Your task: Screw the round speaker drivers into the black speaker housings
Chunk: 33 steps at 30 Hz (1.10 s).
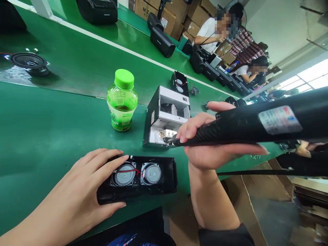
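My left hand [84, 181] grips the left end of a black speaker housing [167, 176] that lies on the green bench. Two round speaker drivers [153, 173] with silver backs sit in the housing, joined by a thin red wire [130, 170]. In my right hand [202, 147] is a black electric screwdriver [241, 118], held almost level. Its tip reaches the front of a white and black screw feeder [174, 118]; whether a screw is on the bit is too small to tell.
A green-capped drink bottle [122, 102] stands left of the feeder. Behind the feeder is another housing with drivers [180, 82]. A loose speaker driver [30, 63] lies far left. Black speakers [162, 41] line the far side, where co-workers [208, 34] sit. Cardboard [253, 205] is at lower right.
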Each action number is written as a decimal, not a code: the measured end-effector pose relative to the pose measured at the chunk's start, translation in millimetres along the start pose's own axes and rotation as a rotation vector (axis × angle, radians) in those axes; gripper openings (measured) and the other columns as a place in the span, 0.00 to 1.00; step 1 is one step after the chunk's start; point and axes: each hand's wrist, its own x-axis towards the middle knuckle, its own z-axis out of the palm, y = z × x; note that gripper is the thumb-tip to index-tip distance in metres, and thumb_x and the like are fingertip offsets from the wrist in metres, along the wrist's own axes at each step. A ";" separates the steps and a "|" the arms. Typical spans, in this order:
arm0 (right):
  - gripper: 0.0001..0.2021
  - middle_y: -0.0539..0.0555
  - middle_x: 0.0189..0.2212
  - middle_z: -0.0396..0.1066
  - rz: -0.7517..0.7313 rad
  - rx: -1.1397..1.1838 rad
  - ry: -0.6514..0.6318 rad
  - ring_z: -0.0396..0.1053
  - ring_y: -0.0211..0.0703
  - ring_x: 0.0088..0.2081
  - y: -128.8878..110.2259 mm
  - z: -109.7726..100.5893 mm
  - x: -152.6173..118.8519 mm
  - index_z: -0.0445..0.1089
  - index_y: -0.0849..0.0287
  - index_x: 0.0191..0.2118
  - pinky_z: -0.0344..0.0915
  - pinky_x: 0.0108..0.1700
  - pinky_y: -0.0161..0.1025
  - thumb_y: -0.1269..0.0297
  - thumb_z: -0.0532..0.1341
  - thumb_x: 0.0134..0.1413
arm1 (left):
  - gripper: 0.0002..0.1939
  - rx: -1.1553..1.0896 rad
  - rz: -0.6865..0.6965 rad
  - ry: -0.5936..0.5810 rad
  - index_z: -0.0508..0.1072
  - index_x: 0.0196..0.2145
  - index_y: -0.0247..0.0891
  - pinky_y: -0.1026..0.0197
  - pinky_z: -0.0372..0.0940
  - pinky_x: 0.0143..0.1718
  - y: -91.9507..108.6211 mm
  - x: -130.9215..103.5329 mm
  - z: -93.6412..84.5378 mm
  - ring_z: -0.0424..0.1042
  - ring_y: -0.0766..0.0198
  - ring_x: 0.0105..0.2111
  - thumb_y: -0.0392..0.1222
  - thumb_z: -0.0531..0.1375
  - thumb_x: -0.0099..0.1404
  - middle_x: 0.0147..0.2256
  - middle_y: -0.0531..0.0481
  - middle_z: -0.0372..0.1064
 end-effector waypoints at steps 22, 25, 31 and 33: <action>0.16 0.44 0.24 0.78 0.226 0.015 -0.209 0.77 0.45 0.22 -55.3 6.4 -108.2 0.91 0.31 0.64 0.85 0.32 0.47 0.46 0.63 0.93 | 0.56 -0.032 -0.009 -0.019 0.71 0.84 0.57 0.26 0.74 0.84 12.6 16.3 -10.0 0.78 0.30 0.77 0.48 0.85 0.63 0.80 0.41 0.79; 0.12 0.44 0.25 0.79 0.222 0.052 -0.226 0.78 0.46 0.23 -50.2 3.3 -107.3 0.91 0.35 0.65 0.85 0.32 0.48 0.48 0.69 0.91 | 0.57 -0.039 -0.005 0.002 0.72 0.83 0.56 0.26 0.75 0.83 11.2 15.9 -8.1 0.79 0.30 0.77 0.50 0.87 0.62 0.79 0.40 0.79; 0.11 0.43 0.26 0.80 0.208 0.040 -0.218 0.79 0.44 0.23 -45.6 6.1 -111.4 0.90 0.35 0.64 0.85 0.33 0.47 0.53 0.68 0.92 | 0.59 -0.059 0.012 0.042 0.74 0.83 0.55 0.26 0.75 0.82 8.4 15.5 -1.8 0.79 0.30 0.76 0.51 0.89 0.59 0.79 0.40 0.80; 0.15 0.44 0.25 0.80 0.218 0.036 -0.200 0.78 0.45 0.22 -45.2 8.0 -112.1 0.91 0.36 0.63 0.85 0.32 0.48 0.48 0.64 0.94 | 0.59 -0.057 0.012 0.042 0.73 0.83 0.55 0.26 0.75 0.82 9.1 15.8 -2.1 0.79 0.30 0.76 0.51 0.89 0.58 0.79 0.40 0.80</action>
